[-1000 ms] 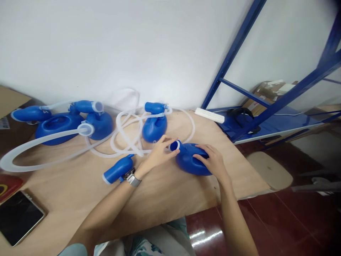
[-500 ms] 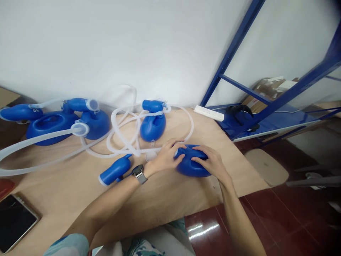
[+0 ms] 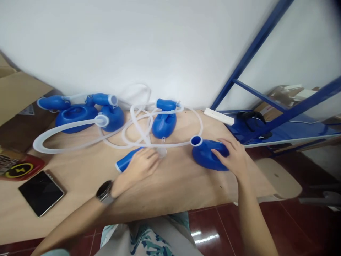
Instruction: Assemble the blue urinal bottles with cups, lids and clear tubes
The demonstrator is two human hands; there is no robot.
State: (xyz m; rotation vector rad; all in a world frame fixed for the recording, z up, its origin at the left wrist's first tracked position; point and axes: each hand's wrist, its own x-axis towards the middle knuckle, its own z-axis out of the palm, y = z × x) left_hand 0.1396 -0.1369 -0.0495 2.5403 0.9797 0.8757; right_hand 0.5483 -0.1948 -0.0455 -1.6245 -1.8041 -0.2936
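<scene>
My right hand (image 3: 231,154) grips a blue urinal bottle (image 3: 204,156) by its handle, thumb and fingers around it. The bottle rests on the table, and its white-rimmed mouth is uncovered. My left hand (image 3: 144,161), with a watch on the wrist, is over a blue funnel-shaped urinal head (image 3: 128,160) and hides part of it. Its fingers are curled together and slightly blurred; what they hold, if anything, is hidden. Just right of these fingers lies a clear round cap (image 3: 161,152). Behind it stands another blue urinal bottle (image 3: 163,126) with a tube and head attached.
Translucent hoses (image 3: 138,129) loop across the table (image 3: 170,192). More blue bottles (image 3: 77,119) stand at the back left beside a cardboard box (image 3: 23,92). A phone or tablet (image 3: 41,193) lies at left. A white power strip (image 3: 218,116) sits near the blue metal frame (image 3: 250,53).
My left hand has left the bottle's mouth and moved left over the blue head. The mouth is now exposed. My right hand stays on the handle. The view has shifted left.
</scene>
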